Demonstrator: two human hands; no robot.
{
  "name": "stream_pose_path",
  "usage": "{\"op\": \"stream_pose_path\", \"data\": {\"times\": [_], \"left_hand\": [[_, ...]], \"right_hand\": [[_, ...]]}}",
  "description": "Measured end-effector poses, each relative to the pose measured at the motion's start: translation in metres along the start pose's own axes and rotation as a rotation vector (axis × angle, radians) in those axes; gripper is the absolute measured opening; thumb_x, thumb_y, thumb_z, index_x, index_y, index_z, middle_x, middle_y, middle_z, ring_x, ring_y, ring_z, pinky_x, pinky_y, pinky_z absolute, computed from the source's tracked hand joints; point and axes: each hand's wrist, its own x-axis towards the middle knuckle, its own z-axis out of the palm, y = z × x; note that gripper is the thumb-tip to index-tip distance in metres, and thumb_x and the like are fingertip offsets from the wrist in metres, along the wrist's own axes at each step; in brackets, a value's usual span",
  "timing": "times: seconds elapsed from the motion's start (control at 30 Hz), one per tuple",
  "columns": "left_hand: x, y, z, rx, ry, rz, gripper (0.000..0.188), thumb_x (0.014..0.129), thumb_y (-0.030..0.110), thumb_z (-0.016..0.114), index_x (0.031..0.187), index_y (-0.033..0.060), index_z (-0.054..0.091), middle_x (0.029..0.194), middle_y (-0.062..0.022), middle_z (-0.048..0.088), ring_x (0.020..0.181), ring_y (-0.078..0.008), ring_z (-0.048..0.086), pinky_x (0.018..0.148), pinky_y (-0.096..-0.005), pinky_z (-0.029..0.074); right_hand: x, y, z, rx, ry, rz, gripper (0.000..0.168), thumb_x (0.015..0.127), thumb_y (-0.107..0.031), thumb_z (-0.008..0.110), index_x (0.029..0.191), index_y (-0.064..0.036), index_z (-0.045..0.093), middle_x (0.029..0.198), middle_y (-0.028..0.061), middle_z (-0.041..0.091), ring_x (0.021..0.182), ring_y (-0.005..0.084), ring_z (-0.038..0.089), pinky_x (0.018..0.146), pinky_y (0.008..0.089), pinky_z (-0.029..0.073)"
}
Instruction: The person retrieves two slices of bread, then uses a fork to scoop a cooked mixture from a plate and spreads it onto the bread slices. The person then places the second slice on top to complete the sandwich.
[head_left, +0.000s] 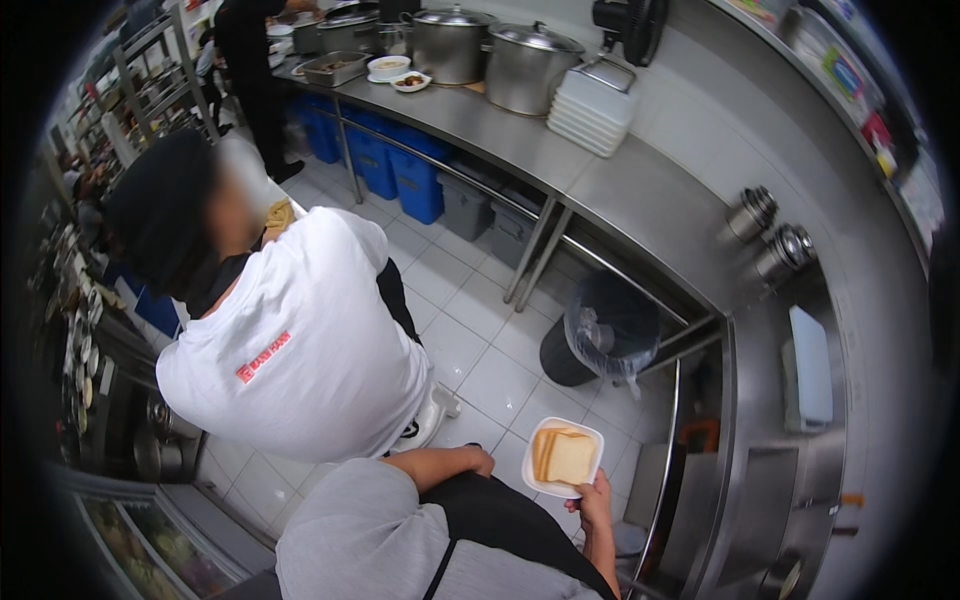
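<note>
My right hand (592, 499) holds a square white dish (527, 476) by its near edge, thumb at the rim and fingers underneath. Slices of white bread (571, 457) with brown crusts lie in it, some overlapping. My left hand (482, 460) hangs in front of the black apron (502, 510), and its fingers are mostly hidden. Beyond the dish, a black bin (561, 356) with a clear plastic liner stands on the tiled floor (487, 322).
A co-worker in a white shirt (300, 337) stands close on my left. Steel counters (630, 195) run ahead and right, bearing lidded pots (529, 71), stacked white trays (592, 112) and canisters (780, 251). Blue bins (416, 184) sit underneath. A glass-topped cabinet (150, 532) is at lower left.
</note>
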Motion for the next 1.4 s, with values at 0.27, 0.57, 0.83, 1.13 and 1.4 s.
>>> {"op": "stream_pose_path", "data": {"times": [0.27, 0.57, 0.83, 1.13, 1.4], "left_hand": [[0.013, -0.056, -0.052, -0.210, -0.008, -0.246, 0.053, 0.075, 0.031, 0.076, 0.127, 0.0169, 0.071, 0.134, -0.0099, 0.066, 0.123, -0.0325, 0.063, 0.102, -0.0493, 0.049], [0.013, -0.084, -0.202, -0.430, 0.367, -0.339, 0.039, 0.084, 0.024, 0.065, 0.117, 0.0041, 0.073, 0.122, -0.0212, 0.069, 0.115, -0.0373, 0.066, 0.095, -0.0485, 0.053], [0.014, -0.125, -0.261, -0.683, 0.618, -0.431, 0.033, 0.078, 0.015, 0.061, 0.111, 0.0084, 0.066, 0.108, -0.0169, 0.071, 0.107, -0.0363, 0.067, 0.088, -0.0469, 0.053], [0.003, -0.281, -0.361, -1.403, 1.068, -0.418, 0.038, 0.082, 0.017, 0.063, 0.117, 0.0064, 0.070, 0.090, -0.0138, 0.073, 0.077, -0.0263, 0.070, 0.070, -0.0401, 0.057], [-0.292, -0.398, -0.629, -1.566, 1.851, 0.202, 0.089, 0.090, 0.006, 0.065, 0.163, 0.0159, 0.015, 0.066, -0.0035, 0.059, 0.047, -0.0101, 0.048, 0.043, -0.0274, 0.039]], "right_hand": [[0.131, -0.091, -0.037, -0.087, -0.043, 0.051, 0.045, 0.080, 0.004, 0.044, 0.124, -0.001, 0.052, 0.087, 0.0161, 0.068, 0.043, 0.0173, 0.058, 0.034, 0.0270, 0.045], [0.317, -0.231, 0.030, -0.302, -0.496, -0.074, 0.039, 0.085, 0.003, 0.048, 0.123, -0.002, 0.053, 0.082, 0.0124, 0.066, 0.045, 0.0149, 0.059, 0.036, 0.0259, 0.045], [0.418, -0.313, 0.141, -0.373, -0.813, -0.036, 0.038, 0.086, 0.003, 0.050, 0.123, -0.003, 0.055, 0.077, 0.0085, 0.066, 0.046, 0.0124, 0.059, 0.037, 0.0246, 0.045], [0.506, -0.371, 0.267, -0.391, -0.855, 0.027, 0.039, 0.086, 0.002, 0.051, 0.124, -0.003, 0.055, 0.083, 0.0102, 0.067, 0.047, 0.0128, 0.059, 0.037, 0.0253, 0.044], [0.577, -0.471, 0.359, -0.367, -0.790, -0.056, 0.040, 0.083, 0.002, 0.050, 0.122, -0.004, 0.055, 0.078, 0.0091, 0.067, 0.044, 0.0126, 0.057, 0.036, 0.0242, 0.046]]}}
